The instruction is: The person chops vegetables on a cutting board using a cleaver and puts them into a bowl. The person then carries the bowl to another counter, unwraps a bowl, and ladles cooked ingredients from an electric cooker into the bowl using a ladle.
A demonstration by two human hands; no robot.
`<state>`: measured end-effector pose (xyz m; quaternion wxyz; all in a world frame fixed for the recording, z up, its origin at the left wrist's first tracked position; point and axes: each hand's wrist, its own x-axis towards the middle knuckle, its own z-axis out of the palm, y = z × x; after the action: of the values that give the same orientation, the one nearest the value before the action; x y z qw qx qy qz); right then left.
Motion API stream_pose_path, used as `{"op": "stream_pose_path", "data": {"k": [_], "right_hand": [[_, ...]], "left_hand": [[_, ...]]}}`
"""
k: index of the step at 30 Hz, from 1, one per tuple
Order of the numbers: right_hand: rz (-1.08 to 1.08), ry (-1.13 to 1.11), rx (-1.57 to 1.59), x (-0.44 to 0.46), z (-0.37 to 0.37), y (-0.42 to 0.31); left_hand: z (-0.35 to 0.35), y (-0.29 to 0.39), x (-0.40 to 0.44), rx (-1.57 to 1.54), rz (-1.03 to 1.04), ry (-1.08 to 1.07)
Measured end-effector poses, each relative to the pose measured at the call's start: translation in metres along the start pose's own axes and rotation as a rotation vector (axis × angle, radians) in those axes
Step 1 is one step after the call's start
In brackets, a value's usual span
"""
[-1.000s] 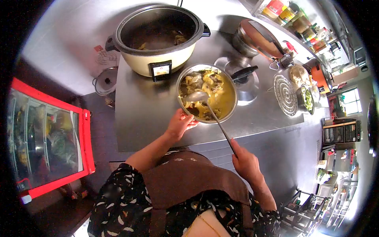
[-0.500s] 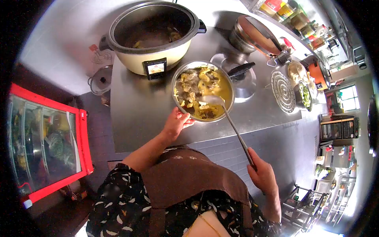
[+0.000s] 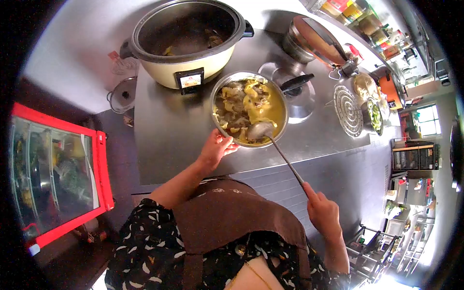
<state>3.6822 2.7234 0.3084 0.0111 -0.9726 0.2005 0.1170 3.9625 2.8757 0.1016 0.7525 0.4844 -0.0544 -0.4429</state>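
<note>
A round metal bowl (image 3: 285, 113) stands on the counter with yellow broth and chunks of what looks like cooked meat (image 3: 237, 104) in it. My left hand (image 3: 216, 151) grips its near left rim, thumb on the edge and fingers underneath. In my right hand (image 3: 323, 211) is the end of a long-handled metal ladle (image 3: 286, 160). The ladle's head rests in the broth by the bowl's near side, partly covered by food. Behind the bowl, a big cream cooker (image 3: 159, 72) with a dark inner pot holds a few pieces at its bottom.
Right of the bowl lies a metal lid (image 3: 302, 104) with a black handle. Further right are a perforated steamer plate (image 3: 348, 111), a bowl of green vegetables (image 3: 374, 116) and a stacked pan (image 3: 297, 46). A red-framed glass fridge (image 3: 104, 169) stands at left; the steel counter's (image 3: 166, 140) front edge is near me.
The ladle's head has moved down toward the near rim and sunk lower into the food. My right hand has shifted slightly right and down; my left hand keeps its hold.
</note>
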Motion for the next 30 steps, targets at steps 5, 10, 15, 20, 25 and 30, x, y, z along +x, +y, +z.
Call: {"op": "stream_pose_path", "data": {"k": [5, 10, 15, 20, 25, 30], "right_hand": [[0.058, 0.022, 0.347, -0.006, -0.005, 0.011], [0.263, -0.069, 0.63, 0.012, 0.012, 0.003], [0.145, 0.041, 0.654, 0.03, 0.023, -0.002], [0.23, -0.21, 0.647, 0.041, 0.011, -0.009], [0.164, -0.259, 0.655, 0.023, 0.007, -0.008], [0.123, -0.316, 0.71, 0.007, 0.002, -0.011]], "left_hand": [[0.001, 0.003, -0.001, 0.002, -0.025, 0.002], [0.003, 0.005, -0.002, -0.009, -0.017, 0.006], [0.001, 0.005, -0.002, 0.022, -0.015, -0.016], [0.001, 0.004, -0.001, 0.014, -0.007, 0.008], [-0.001, 0.005, -0.001, 0.013, -0.013, -0.021], [0.002, 0.006, -0.002, -0.008, -0.006, -0.006]]}}
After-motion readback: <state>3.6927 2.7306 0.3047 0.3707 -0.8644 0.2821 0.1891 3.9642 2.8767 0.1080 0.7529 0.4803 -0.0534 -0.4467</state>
